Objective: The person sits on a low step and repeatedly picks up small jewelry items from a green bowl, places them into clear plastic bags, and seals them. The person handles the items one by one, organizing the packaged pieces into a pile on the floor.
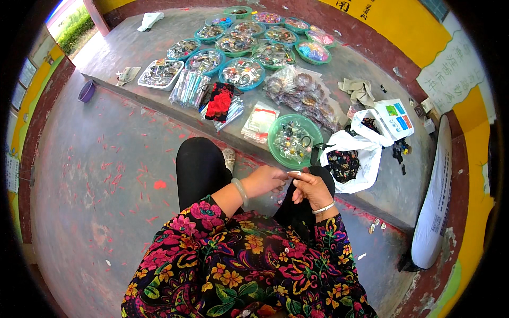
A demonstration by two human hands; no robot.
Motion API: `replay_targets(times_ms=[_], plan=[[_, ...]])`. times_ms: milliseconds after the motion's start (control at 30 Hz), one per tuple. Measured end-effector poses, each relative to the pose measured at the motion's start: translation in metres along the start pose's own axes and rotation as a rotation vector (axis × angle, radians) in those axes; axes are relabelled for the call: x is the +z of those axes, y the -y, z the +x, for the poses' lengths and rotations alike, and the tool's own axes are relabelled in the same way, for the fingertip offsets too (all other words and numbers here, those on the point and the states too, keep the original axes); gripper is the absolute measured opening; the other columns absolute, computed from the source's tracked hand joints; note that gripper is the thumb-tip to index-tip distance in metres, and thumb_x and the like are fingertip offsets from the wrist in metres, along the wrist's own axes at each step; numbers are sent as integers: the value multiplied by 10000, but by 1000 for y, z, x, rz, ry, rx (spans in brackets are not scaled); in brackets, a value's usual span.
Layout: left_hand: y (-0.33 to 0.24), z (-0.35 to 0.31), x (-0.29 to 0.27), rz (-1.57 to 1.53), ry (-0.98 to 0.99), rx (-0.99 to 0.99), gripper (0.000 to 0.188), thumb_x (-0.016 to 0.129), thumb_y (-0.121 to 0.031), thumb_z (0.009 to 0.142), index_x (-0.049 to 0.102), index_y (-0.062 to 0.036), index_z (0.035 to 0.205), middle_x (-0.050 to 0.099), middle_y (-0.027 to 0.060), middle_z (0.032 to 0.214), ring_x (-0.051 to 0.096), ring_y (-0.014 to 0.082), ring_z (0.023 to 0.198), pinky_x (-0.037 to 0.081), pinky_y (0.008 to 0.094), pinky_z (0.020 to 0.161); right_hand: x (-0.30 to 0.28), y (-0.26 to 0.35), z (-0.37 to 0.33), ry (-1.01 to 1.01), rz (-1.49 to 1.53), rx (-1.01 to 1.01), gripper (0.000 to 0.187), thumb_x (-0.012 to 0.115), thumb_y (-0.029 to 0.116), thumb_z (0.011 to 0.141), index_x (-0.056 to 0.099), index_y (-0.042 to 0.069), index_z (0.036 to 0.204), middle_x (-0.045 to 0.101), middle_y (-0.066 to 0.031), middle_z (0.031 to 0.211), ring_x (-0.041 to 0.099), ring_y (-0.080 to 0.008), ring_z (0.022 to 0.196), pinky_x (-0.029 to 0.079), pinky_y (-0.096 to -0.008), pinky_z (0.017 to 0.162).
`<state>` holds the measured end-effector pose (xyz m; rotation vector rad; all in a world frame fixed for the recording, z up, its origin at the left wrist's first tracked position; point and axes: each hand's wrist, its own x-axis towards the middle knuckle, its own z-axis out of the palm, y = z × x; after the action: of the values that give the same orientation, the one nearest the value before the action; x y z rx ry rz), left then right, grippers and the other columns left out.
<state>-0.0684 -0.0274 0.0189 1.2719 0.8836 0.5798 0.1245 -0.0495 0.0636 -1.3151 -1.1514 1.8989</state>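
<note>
The round basin is see-through green plastic, full of small shiny bits. Beside it, a soft, crinkly white bag holds tiny dark things. Both sit on a hard gray ledge. The bits in the basin are too small to name, and some of the fingertips are tucked out of sight. The little white thing looks thin, and it is between the two hands, near the basin. The right hand has its grip pinched on it. The left hand curls close by, but I can't tell if its grip holds it too.
</note>
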Motion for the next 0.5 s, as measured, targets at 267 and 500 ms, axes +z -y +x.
replay_targets(times_ms=[267, 500], plan=[[-24, -6, 0, 426, 113, 106, 249, 567, -115, 815, 588, -18, 1043, 624, 53, 775, 565, 91, 713, 457, 239, 665, -1, -7, 4, -24, -343, 76, 224, 493, 161, 871, 600, 5, 992, 601, -97, 584, 595, -157, 474, 452, -219, 414], [-21, -7, 1, 451, 33, 156, 287, 585, -151, 805, 585, -60, 1077, 644, 59, 828, 575, 102, 735, 454, 247, 690, -2, 0, 0, 11, -287, 102, 282, 470, 245, 892, 597, -3, 937, 625, -118, 631, 611, -169, 507, 465, -227, 436]])
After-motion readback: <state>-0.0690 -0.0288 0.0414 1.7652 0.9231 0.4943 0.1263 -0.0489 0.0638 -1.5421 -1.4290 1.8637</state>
